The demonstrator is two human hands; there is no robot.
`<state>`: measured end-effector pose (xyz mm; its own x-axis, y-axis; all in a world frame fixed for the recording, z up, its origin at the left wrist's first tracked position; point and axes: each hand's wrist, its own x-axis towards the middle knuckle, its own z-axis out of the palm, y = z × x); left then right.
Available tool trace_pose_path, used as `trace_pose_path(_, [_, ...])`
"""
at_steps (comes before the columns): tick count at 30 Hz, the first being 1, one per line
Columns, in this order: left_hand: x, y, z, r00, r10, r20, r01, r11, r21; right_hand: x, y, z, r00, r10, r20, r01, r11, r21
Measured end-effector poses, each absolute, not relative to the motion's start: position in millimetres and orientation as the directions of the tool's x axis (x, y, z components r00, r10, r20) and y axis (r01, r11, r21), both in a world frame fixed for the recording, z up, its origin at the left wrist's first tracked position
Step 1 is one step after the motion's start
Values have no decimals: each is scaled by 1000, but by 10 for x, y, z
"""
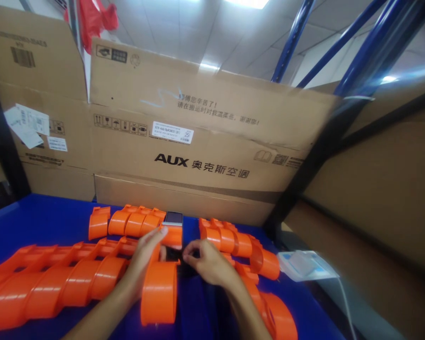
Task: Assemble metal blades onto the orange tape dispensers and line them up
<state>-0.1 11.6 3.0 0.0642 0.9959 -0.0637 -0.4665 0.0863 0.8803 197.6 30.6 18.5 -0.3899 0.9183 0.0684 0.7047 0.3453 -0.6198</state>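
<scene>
My left hand (pixel 147 257) rests on an orange curved plastic piece (pixel 160 293) standing in front of me, its thumb pressed against a small orange part (pixel 173 234). My right hand (pixel 205 262) is curled in a pinch beside a dark patch between the hands; what it pinches is hidden. A phone (pixel 173 217) stands upright just behind the hands. Rows of nested orange curved pieces lie at the left (pixel 49 283), behind (pixel 134 222) and at the right (pixel 237 243).
A blue work surface (pixel 49 222) carries everything. Large cardboard boxes (pixel 205 141) form a wall behind it. A dark and blue shelf frame (pixel 326 137) rises at the right. A clear plastic bag (pixel 304 264) lies at the right edge.
</scene>
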Motion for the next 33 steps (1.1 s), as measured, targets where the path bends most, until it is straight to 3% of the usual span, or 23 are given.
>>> trace_pose_path(15, [4, 92, 48, 50, 998, -34, -440, 52, 897, 1972, 276, 226, -415, 906, 86, 705, 380, -598])
trace_pose_path(18, [25, 75, 76, 12, 1000, -16, -431, 20, 902, 1993, 274, 293, -377, 908, 183, 619, 395, -679])
trace_pose_path(21, [67, 68, 85, 12, 1000, 12, -414, -6, 910, 1992, 230, 382, -231, 910, 343, 437, 412, -799])
trace_pose_path(23, [95, 73, 73, 48, 998, 27, -396, -5, 918, 1979, 172, 432, -130, 897, 422, 372, 439, -818])
trace_pose_path(30, [108, 77, 16, 99, 995, 11, -360, 26, 933, 1908, -7, 476, -70, 819, 570, 537, 512, -670])
trace_pose_path(33, [102, 56, 43, 99, 995, 26, -349, 10, 937, 1883, -20, 487, -110, 769, 629, 536, 579, -614])
